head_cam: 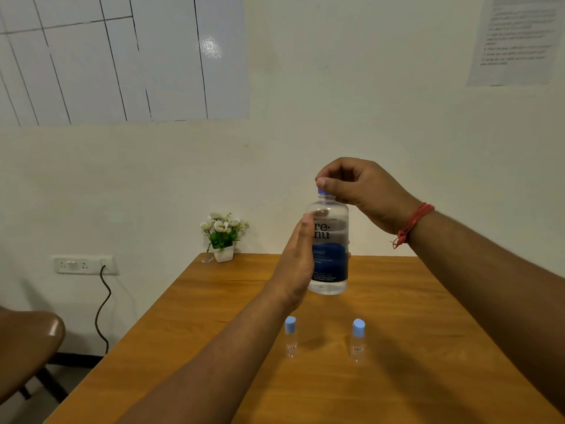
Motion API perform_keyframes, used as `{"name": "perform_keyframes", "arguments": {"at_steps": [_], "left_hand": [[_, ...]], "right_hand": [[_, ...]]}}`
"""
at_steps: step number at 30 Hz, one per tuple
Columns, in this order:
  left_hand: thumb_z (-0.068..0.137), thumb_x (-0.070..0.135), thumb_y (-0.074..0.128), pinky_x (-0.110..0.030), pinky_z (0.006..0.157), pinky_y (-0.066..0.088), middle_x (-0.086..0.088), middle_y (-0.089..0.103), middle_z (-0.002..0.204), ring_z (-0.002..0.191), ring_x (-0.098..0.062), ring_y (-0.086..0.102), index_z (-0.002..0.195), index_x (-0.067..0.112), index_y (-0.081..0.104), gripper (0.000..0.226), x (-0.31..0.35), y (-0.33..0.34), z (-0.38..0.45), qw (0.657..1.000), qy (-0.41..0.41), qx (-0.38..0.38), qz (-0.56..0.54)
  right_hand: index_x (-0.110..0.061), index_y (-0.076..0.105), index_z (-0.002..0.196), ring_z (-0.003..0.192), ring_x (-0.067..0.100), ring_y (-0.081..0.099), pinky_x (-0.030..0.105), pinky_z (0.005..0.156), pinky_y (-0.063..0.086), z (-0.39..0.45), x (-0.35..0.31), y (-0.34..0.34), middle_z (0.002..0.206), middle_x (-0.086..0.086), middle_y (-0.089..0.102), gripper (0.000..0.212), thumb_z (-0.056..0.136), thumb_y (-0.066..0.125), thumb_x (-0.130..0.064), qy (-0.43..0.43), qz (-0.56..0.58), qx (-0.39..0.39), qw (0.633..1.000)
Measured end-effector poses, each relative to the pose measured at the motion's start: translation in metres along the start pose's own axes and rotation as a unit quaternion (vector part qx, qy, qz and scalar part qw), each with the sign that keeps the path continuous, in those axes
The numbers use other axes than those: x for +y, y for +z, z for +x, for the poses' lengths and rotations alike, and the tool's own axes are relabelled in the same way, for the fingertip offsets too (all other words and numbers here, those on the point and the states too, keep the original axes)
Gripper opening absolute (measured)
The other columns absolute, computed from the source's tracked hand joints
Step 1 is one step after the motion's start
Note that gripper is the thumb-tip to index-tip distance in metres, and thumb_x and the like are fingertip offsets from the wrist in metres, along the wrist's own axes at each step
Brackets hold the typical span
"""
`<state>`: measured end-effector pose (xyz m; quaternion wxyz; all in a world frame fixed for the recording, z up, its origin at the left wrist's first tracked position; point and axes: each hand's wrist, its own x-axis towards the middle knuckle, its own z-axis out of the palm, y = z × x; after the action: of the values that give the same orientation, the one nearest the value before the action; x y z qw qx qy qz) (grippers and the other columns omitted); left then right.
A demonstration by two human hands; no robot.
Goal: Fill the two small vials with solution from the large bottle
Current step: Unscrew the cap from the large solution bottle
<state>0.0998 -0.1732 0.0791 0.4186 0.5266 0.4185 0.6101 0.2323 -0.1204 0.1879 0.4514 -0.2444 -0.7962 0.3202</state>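
A large clear bottle [331, 240] with a blue label is held upright above the wooden table [412, 347]. My left hand [298, 264] grips its body from the left side. My right hand [357, 188] comes down from above and pinches the bottle's blue cap [321, 191], which is mostly hidden under the fingers. Two small clear vials stand on the table below, each with a blue cap on: the left vial [290, 336] and the right vial [358, 339]. Both vials are apart from my hands.
A small white pot of artificial flowers [223, 237] stands at the table's far left corner. A brown chair [27, 347] is left of the table. A wall socket with a black cord [102, 301] is on the wall.
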Motion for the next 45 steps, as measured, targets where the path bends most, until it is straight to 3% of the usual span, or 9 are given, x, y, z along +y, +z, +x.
{"name": "perform_keyframes", "arguments": {"at_steps": [4,10,15,18,23,32,36,39,45], "left_hand": [[0.074,0.087,0.036,-0.059,0.097,0.053,-0.006,0.071,0.121,0.108,-0.031,0.070,0.137,0.034,0.049,0.083,-0.001,0.002,0.003,1.000,-0.007,0.001,0.005],[0.083,0.076,0.032,-0.059,0.096,0.054,-0.008,0.072,0.119,0.106,-0.032,0.071,0.137,0.031,0.049,0.072,-0.004,0.002,0.004,1.000,0.002,-0.002,-0.006],[0.082,0.075,0.032,-0.058,0.096,0.054,-0.006,0.073,0.117,0.105,-0.030,0.072,0.131,0.036,0.051,0.065,-0.002,0.005,0.005,1.000,-0.001,-0.003,-0.012],[0.082,0.076,0.032,-0.058,0.097,0.054,-0.007,0.071,0.120,0.108,-0.031,0.071,0.134,0.036,0.050,0.068,-0.001,0.008,0.006,1.000,0.000,-0.006,-0.010],[0.083,0.075,0.032,-0.058,0.097,0.054,-0.007,0.072,0.118,0.106,-0.031,0.071,0.134,0.033,0.050,0.069,0.002,0.007,0.006,1.000,0.009,-0.010,-0.011],[0.084,0.070,0.029,-0.049,0.092,0.058,-0.005,0.076,0.109,0.099,-0.027,0.074,0.122,0.038,0.053,0.055,0.009,0.006,0.005,0.999,0.013,-0.028,-0.016],[0.084,0.069,0.029,-0.046,0.089,0.060,-0.002,0.077,0.105,0.097,-0.026,0.075,0.122,0.036,0.054,0.056,0.010,0.004,0.004,0.999,0.014,-0.026,-0.018],[0.083,0.069,0.028,-0.044,0.088,0.060,-0.002,0.076,0.105,0.096,-0.025,0.075,0.122,0.035,0.054,0.058,0.011,0.005,0.003,0.999,0.015,-0.025,-0.015],[0.083,0.073,0.029,-0.054,0.095,0.056,-0.007,0.073,0.115,0.102,-0.028,0.073,0.133,0.032,0.051,0.068,0.013,0.007,0.002,1.000,0.013,-0.017,-0.004]], "right_hand": [[-0.016,0.070,0.101,0.092,0.015,0.066,0.027,0.079,0.055,0.000,0.001,-0.002,0.099,0.002,0.070,0.014,0.090,0.064,-0.022,-0.003,-0.001,0.006,1.000],[-0.018,0.070,0.111,0.099,0.013,0.066,0.029,0.085,0.055,-0.002,0.003,-0.004,0.105,-0.001,0.070,0.022,0.091,0.062,-0.024,0.001,-0.007,-0.008,1.000],[-0.022,0.060,0.122,0.104,0.024,0.063,0.045,0.090,0.055,-0.004,0.006,-0.001,0.104,0.005,0.066,0.052,0.080,0.062,-0.052,0.003,-0.002,0.041,0.999],[-0.018,0.065,0.110,0.100,0.024,0.063,0.046,0.089,0.055,-0.004,0.006,0.000,0.102,0.004,0.066,0.036,0.084,0.065,-0.042,-0.010,0.006,0.062,0.998],[-0.011,0.069,0.101,0.089,0.015,0.066,0.031,0.083,0.056,-0.005,0.004,0.001,0.094,-0.001,0.070,0.019,0.089,0.064,-0.025,-0.017,0.017,0.062,0.998],[-0.016,0.070,0.110,0.098,0.016,0.065,0.032,0.087,0.056,-0.005,0.001,0.001,0.105,0.001,0.070,0.022,0.093,0.060,-0.026,-0.019,0.013,0.071,0.997],[-0.017,0.065,0.114,0.091,0.020,0.067,0.037,0.085,0.057,-0.004,0.001,0.001,0.096,0.009,0.069,0.025,0.092,0.062,-0.027,-0.021,0.025,0.072,0.997],[-0.018,0.062,0.116,0.099,0.022,0.066,0.042,0.087,0.057,-0.004,0.003,0.002,0.106,0.008,0.067,0.029,0.091,0.061,-0.032,-0.016,0.042,0.079,0.996],[-0.015,0.065,0.108,0.100,0.021,0.064,0.037,0.086,0.056,-0.006,0.006,0.005,0.106,0.006,0.067,0.023,0.090,0.064,-0.028,-0.020,0.052,0.081,0.995]]}}
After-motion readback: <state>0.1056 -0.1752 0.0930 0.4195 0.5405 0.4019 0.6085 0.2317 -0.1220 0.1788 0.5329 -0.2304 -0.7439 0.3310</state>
